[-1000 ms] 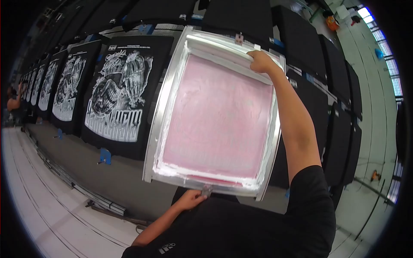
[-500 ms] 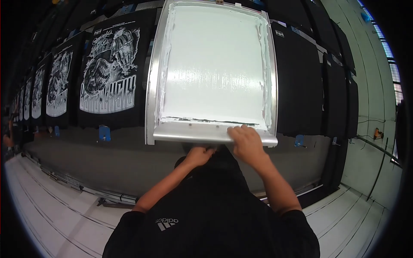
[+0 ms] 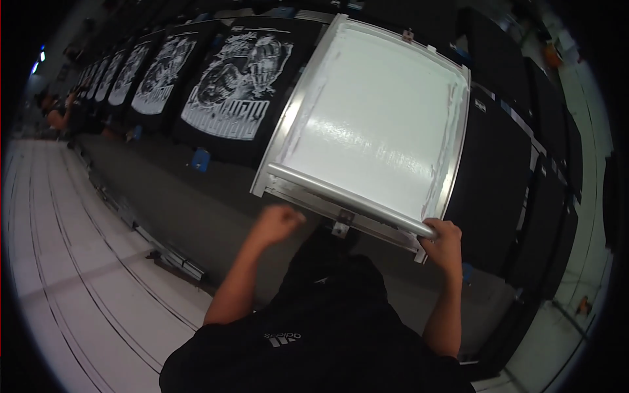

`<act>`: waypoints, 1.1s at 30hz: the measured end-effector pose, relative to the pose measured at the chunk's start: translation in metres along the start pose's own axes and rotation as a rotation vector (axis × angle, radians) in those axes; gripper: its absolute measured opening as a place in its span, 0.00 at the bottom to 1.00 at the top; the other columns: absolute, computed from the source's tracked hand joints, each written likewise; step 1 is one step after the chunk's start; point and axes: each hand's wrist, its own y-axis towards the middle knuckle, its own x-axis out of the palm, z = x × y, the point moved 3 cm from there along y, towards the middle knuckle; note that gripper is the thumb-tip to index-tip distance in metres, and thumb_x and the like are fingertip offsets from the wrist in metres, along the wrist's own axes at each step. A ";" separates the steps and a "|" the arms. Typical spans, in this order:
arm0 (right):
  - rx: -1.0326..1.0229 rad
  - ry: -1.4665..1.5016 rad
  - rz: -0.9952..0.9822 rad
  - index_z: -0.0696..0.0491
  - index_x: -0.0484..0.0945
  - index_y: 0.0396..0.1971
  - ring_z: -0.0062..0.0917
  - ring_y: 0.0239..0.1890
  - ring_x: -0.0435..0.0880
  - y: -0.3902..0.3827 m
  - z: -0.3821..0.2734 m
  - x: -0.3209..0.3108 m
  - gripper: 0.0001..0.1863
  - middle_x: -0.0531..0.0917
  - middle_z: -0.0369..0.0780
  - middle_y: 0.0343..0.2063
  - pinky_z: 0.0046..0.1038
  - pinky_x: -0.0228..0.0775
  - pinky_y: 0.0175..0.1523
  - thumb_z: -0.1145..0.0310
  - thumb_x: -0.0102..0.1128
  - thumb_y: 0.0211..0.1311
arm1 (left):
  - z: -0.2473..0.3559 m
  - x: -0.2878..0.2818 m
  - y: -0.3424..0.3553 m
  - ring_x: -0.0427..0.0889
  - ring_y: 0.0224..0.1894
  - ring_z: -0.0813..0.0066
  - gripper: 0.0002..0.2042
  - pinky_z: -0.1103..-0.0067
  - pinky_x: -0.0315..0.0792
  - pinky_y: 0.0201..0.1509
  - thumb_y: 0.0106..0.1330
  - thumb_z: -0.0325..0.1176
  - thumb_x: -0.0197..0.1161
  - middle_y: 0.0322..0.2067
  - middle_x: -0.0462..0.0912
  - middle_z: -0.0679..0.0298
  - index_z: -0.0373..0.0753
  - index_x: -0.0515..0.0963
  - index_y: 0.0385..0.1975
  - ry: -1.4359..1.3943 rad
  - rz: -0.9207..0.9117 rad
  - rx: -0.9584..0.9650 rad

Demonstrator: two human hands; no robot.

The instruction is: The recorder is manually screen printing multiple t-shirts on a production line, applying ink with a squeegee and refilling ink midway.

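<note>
The right hand [image 3: 444, 247] is closed around the right end of a metal bar [image 3: 347, 195], which lies along the near side of a metal frame [image 3: 287, 124] with a white wet-looking surface [image 3: 377, 121]. The left hand [image 3: 275, 224], fingers curled, hangs apart near the frame's near left corner, how tightly shut I cannot tell; beyond, left of the frame, lies a printed black shirt [image 3: 226, 92].

Pale lettering [image 3: 283, 335] beside a striped logo [image 3: 280, 341] marked the person's shirt [image 3: 321, 363]; tall white letters [image 3: 226, 119] crossed the nearest print's [image 3: 239, 75] lower part.
</note>
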 end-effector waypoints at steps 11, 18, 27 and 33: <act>0.256 1.022 0.132 0.58 0.83 0.38 0.18 0.36 0.81 0.025 0.080 0.052 0.15 0.85 0.35 0.32 0.24 0.74 0.44 0.75 0.74 0.47 | -0.054 -0.050 0.128 0.76 0.51 0.76 0.20 0.76 0.69 0.59 0.77 0.41 0.49 0.50 0.81 0.62 0.34 0.74 0.60 -0.500 0.383 0.016; 0.268 1.076 0.133 0.57 0.82 0.37 0.18 0.35 0.80 -0.041 0.154 -0.026 0.16 0.83 0.34 0.30 0.24 0.73 0.44 0.74 0.74 0.46 | 0.038 0.022 0.053 0.76 0.56 0.72 0.24 0.77 0.67 0.62 0.78 0.44 0.49 0.54 0.79 0.57 0.31 0.70 0.62 -0.538 0.404 -0.060; 0.268 1.093 0.286 0.58 0.80 0.35 0.18 0.36 0.79 -0.141 0.374 -0.150 0.16 0.81 0.34 0.29 0.23 0.71 0.46 0.78 0.72 0.43 | 0.160 0.265 0.063 0.76 0.55 0.72 0.25 0.78 0.66 0.62 0.77 0.45 0.50 0.53 0.81 0.56 0.29 0.71 0.61 -0.420 0.309 0.089; 0.265 1.113 0.216 0.59 0.80 0.37 0.18 0.37 0.80 -0.152 0.444 -0.171 0.16 0.83 0.34 0.31 0.23 0.72 0.47 0.78 0.71 0.45 | 0.201 0.318 0.041 0.76 0.55 0.73 0.26 0.78 0.67 0.61 0.77 0.46 0.51 0.52 0.81 0.55 0.27 0.71 0.60 -0.470 0.330 0.083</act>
